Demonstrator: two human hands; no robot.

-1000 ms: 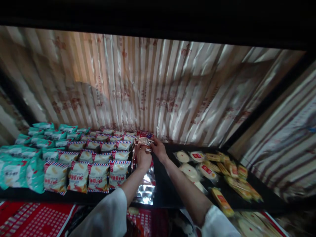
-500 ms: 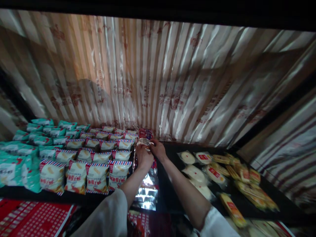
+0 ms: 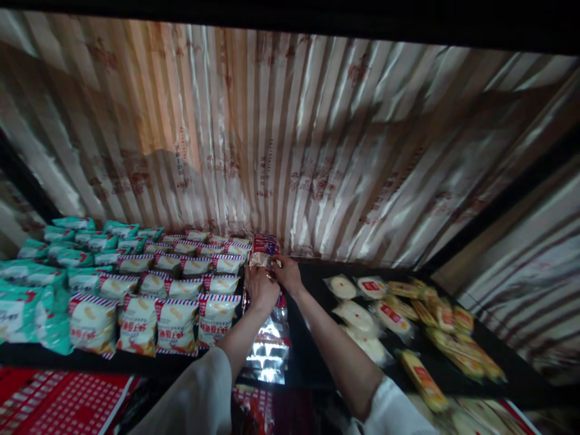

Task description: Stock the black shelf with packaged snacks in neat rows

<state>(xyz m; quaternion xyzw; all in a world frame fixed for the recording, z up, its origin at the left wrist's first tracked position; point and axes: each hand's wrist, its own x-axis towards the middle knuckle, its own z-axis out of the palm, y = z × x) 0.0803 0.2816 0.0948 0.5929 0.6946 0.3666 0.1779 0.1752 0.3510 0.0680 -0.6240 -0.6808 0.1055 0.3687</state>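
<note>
Both hands meet over a row of shiny packets on the black shelf. My left hand (image 3: 263,290) lies over the packets, with its fingers bent around the near side of a red, blue and silver snack packet (image 3: 265,246). From the right, my right hand (image 3: 287,275) pinches the edge of that same packet between thumb and fingers. Part of the packet is hidden under the fingers. Silvery reflective packets (image 3: 268,351) stretch from below my left wrist to the shelf's front edge.
Cream snack bags (image 3: 176,323) with striped tops stand in rows at left, beside turquoise bags (image 3: 54,314). Wrapped round white cakes (image 3: 360,317) and yellow wrapped pastries (image 3: 423,380) lie at right. Striped plastic sheeting (image 3: 281,139) hangs behind. A red basket (image 3: 67,402) sits below left.
My hands stay on the packet and have shifted only slightly. The view has moved a little, so everything appears slightly farther left.
</note>
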